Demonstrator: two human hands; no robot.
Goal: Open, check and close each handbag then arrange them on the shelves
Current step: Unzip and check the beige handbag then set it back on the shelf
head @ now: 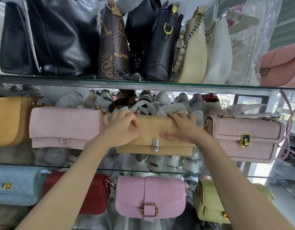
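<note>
A tan flap handbag (153,130) with a silver clasp stands on the middle glass shelf (176,172), its flap down. My left hand (122,127) grips its upper left corner, fingers curled over the top edge. My right hand (181,126) holds the upper right part, fingers over the top and thumb on the front. A pale pink flap bag (63,127) stands to its left and a mauve croc-textured bag (244,138) with a gold lock to its right.
The top shelf (44,78) carries black, brown, cream and pink bags. Below stand a blue bag (15,185), a red bag (97,193), a pink buckle bag (150,196) and a yellow-green bag (209,201). Wrapped shoes fill the space behind the middle row.
</note>
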